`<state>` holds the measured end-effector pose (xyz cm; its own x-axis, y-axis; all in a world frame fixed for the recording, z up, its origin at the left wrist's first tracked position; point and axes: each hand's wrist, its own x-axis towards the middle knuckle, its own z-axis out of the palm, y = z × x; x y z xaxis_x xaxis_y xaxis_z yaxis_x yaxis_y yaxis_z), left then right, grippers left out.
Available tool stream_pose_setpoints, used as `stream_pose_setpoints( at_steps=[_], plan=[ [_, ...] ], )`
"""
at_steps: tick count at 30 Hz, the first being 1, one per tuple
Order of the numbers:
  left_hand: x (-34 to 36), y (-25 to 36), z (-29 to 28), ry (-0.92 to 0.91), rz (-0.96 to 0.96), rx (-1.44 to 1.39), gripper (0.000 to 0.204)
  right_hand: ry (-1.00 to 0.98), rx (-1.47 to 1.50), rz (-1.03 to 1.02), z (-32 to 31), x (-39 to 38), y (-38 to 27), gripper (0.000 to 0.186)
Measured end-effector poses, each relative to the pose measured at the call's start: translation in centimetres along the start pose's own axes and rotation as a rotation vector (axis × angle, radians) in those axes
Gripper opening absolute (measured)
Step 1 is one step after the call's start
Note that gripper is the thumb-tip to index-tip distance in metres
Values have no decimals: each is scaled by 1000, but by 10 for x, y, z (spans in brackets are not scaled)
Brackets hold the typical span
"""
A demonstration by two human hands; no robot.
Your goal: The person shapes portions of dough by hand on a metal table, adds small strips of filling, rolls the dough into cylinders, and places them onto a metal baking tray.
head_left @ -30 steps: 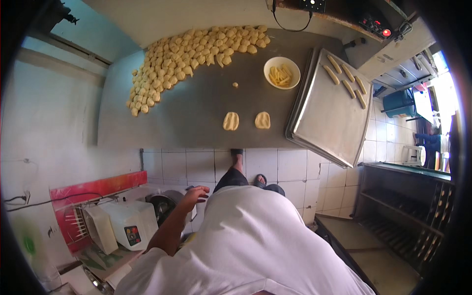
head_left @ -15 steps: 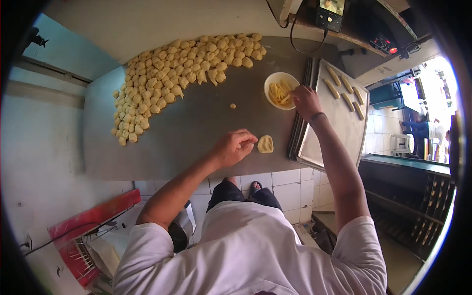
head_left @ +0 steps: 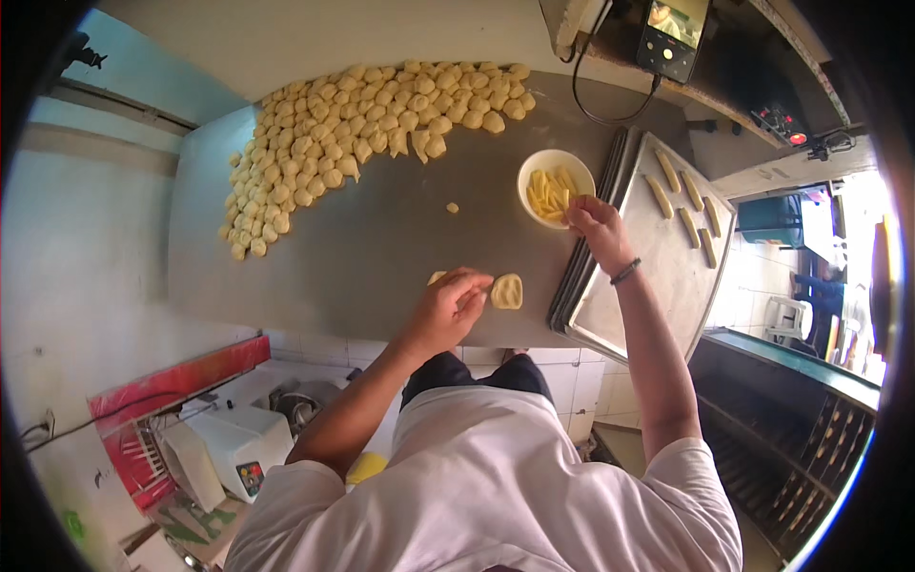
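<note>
Palm down over the steel table, my left hand (head_left: 450, 307) is loosely bent, thumb and fingers apart, with nothing seen in it. Its fingertips reach the edge of a flattened dough piece (head_left: 507, 292); whether they touch it I cannot tell. Another bit of dough (head_left: 437, 277) shows partly behind that hand. My right hand (head_left: 600, 229) is closed in a pinch at the right rim of a white bowl (head_left: 526, 181). Pale yellow strips (head_left: 548, 194) lie in the bowl. What the pinch holds is hidden by the fingers.
Many dough balls (head_left: 324, 143) cover the table's far left, and one small dough scrap (head_left: 452, 207) lies mid-table. Stacked metal trays (head_left: 620, 286) stand at the right, the top one bearing several dough sticks (head_left: 688, 229). A phone (head_left: 673, 38) with a cable hangs beyond.
My right hand has drawn back from inside the bowl to its rim. The left hand's fingers have opened slightly beside the flattened dough. The whole view has shifted a little.
</note>
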<state>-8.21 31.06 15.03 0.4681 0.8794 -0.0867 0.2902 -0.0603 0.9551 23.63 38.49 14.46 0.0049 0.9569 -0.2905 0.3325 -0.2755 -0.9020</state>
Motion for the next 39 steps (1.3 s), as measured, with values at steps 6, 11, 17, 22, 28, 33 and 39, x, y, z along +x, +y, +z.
stream_pose_setpoints(
  at_steps=[6,11,17,22,28,33,39],
  plan=[
    [23,85,58,334,358,372,31,-284,446,60,12,-81,16,21],
    [-31,68,101,9,405,672,31,-485,197,110,15,-158,51,20],
    [-91,52,136,17,251,631,18,-646,194,287,39,-203,68,24],
    [-87,21,123,136,230,647,15,-735,297,360,64,-178,71,23],
    [-46,-51,18,357,-4,412,11,-215,-260,-232,102,-133,14,15],
    [-2,-85,-31,167,368,589,12,-99,-571,-350,115,-64,39,12],
    [47,-84,-46,-242,15,607,18,-160,-787,-383,114,-25,27,16]
  ],
)
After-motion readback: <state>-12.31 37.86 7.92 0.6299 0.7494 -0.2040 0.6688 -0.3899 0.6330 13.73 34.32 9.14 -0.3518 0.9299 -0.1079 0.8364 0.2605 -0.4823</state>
